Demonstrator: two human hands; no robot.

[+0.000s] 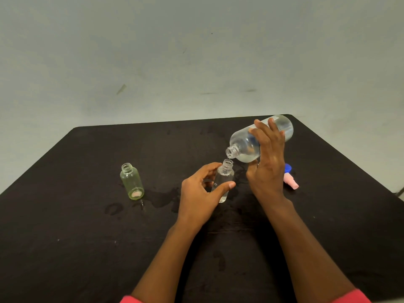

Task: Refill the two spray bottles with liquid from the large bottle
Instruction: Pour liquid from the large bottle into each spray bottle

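Black table (87,237) w/ wet patches, pale wall (153,62) behind. L hand (200,193): thumb & fingers curled round the small clear spray bottle (224,178), which stands uncapped near table centre. R hand (267,162): fingers spread over the large bottle (247,145), gripping it tilted, open neck just above the small bottle's mouth. Greenish spray bottle (131,182), uncapped, stands well apart to the left. Pink spray top (291,182) & blue cap (288,167) lie just beyond R hand.
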